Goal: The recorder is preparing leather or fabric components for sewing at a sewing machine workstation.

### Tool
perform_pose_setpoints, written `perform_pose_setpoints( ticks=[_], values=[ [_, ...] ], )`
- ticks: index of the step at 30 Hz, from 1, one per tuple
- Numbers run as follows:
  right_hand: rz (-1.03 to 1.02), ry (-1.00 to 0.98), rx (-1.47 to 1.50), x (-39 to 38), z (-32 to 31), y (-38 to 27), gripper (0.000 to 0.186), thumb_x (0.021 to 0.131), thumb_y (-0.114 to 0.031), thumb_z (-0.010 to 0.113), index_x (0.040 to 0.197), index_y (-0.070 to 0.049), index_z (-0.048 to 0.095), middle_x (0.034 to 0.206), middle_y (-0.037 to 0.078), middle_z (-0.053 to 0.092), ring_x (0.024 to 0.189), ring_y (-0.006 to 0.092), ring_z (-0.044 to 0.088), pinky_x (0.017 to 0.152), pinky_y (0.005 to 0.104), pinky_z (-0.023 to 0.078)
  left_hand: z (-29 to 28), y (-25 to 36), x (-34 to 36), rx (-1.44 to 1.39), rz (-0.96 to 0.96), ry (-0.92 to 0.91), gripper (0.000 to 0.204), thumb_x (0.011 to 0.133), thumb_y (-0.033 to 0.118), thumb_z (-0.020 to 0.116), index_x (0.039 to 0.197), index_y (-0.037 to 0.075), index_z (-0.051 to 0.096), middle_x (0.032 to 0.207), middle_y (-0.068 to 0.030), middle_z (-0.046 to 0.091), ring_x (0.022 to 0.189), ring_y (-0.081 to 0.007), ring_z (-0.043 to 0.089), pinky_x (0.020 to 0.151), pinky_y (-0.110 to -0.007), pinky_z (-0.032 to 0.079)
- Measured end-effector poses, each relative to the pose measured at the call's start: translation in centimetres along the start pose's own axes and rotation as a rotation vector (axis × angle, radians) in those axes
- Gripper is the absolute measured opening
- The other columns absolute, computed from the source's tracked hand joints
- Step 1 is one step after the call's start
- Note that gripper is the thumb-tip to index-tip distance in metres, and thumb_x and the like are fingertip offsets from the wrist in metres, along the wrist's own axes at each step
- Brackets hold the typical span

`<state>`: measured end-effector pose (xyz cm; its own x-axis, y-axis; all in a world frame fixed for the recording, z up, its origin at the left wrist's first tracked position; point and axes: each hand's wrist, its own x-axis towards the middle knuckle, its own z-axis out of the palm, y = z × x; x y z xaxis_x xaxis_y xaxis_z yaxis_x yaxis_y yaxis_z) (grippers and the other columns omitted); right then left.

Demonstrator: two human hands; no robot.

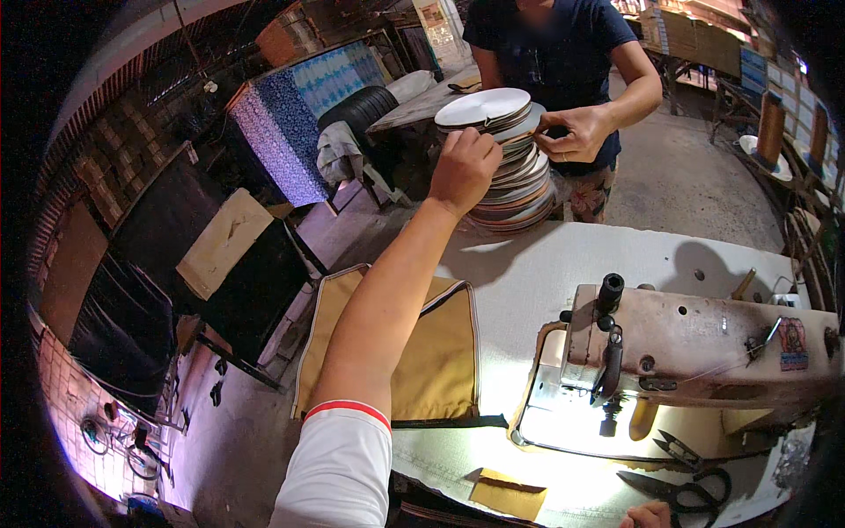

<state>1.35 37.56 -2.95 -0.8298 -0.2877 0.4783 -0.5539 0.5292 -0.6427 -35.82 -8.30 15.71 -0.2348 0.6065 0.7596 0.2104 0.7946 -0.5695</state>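
My left hand point(466, 167) reaches up to a tall stack of flat round rolls point(506, 189), mostly white and grey, its fingers curled on the near edge of the upper rolls. A co-worker's hand point(576, 136) touches the right side of that stack. Beneath my forearm lies tan fabric with pale edging point(436, 352). My right hand point(645, 516) shows only curled fingers at the bottom edge; what they hold, if anything, is hidden. Near it are large black scissors point(691, 493), small snips point(678, 449) and a small yellow piece point(506, 497).
A sewing machine point(651, 343) stands on the white worktable point(519, 273). Across it stands a person in a dark top point(550, 62). Chairs and boards point(224, 242) are at left, patterned cloth panels point(290, 132) behind, a bicycle point(132, 449) lower left, thread cones point(770, 128) at right.
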Motion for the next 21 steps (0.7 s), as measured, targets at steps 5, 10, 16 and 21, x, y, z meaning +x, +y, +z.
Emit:
perform_pose_setpoints(
  ticks=[5, 10, 16, 21],
  values=[
    [-0.003, 0.01, 0.016, 0.6, -0.3, -0.3, 0.029, 0.091, 0.0, 0.066, 0.119, -0.001, 0.058, 0.108, 0.018, 0.056, 0.081, 0.03, 0.059, 0.066, 0.0368, 0.05, 0.2, -0.2, 0.0, 0.042, 0.075, -0.061, 0.008, 0.079, 0.013, 0.061, 0.084, 0.008, 0.065, 0.087, -0.0036, 0.058, 0.089, -0.0236, 0.056, 0.083, -0.039, 0.047],
    [-0.067, 0.01, -0.03, 1.7, -0.5, -0.9, 0.024, 0.092, -0.001, 0.064, 0.115, 0.0, 0.059, 0.105, 0.02, 0.057, 0.083, 0.0342, 0.059, 0.068, 0.0404, 0.049, 0.1, -0.5, -0.2, 0.039, 0.109, -0.043, 0.007, 0.079, 0.014, 0.061, 0.084, 0.009, 0.064, 0.087, -0.0036, 0.057, 0.089, -0.0238, 0.055, 0.083, -0.039, 0.047],
    [-0.031, 0.089, -0.04, 2.2, -0.3, -1.7, 0.014, 0.09, -0.001, 0.065, 0.104, 0.0, 0.063, 0.096, 0.02, 0.061, 0.078, 0.035, 0.058, 0.065, 0.0397, 0.049, 0.4, -0.3, 0.1, -0.001, 0.072, -0.039, 0.004, 0.081, 0.013, 0.059, 0.082, 0.009, 0.061, 0.085, -0.0037, 0.056, 0.088, -0.0243, 0.055, 0.082, -0.04, 0.046],
    [-0.007, 0.131, -0.012, 2.1, 0.0, -1.8, 0.011, 0.089, 0.0, 0.064, 0.1, 0.001, 0.065, 0.093, 0.019, 0.062, 0.076, 0.031, 0.06, 0.063, 0.0365, 0.048, 0.6, -0.1, 0.3, -0.095, -0.126, -0.035, 0.003, 0.083, 0.01, 0.062, 0.083, 0.007, 0.06, 0.087, -0.0071, 0.057, 0.09, -0.0281, 0.056, 0.081, -0.042, 0.046]
  ],
)
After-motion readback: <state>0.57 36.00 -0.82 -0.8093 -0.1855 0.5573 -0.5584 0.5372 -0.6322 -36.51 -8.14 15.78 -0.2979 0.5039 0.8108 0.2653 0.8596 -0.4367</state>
